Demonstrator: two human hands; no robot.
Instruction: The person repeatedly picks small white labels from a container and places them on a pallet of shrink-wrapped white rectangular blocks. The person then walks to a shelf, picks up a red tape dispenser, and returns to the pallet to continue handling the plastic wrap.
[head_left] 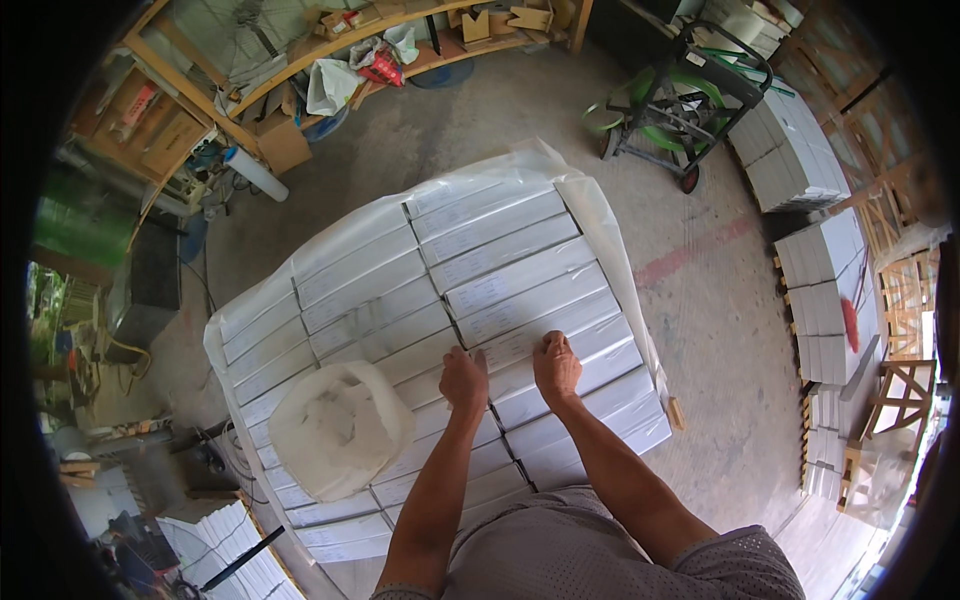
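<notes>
Long white boxes (pixel 530 285) lie side by side in rows, forming a wide block in front of me. Translucent plastic film (pixel 620 250) hangs around the block's edges. My left hand (pixel 464 380) is closed over the gap between two rows, fingers curled in. A little to its right, my right hand (pixel 557 368) is closed in a pinch just above the boxes. Whatever the fingers of either hand grip is too small or hidden to make out. Left of my left hand, a round, whitish translucent plastic bag (pixel 340 430) rests on the boxes.
A black wheeled cart (pixel 690 100) with a green reel stands at the far right. Stacks of white boxes (pixel 825 270) line the right side. Wooden shelving (pixel 330 50) holding cardboard and bags spans the back. A blue-ended white roll (pixel 257 175) leans at the far left.
</notes>
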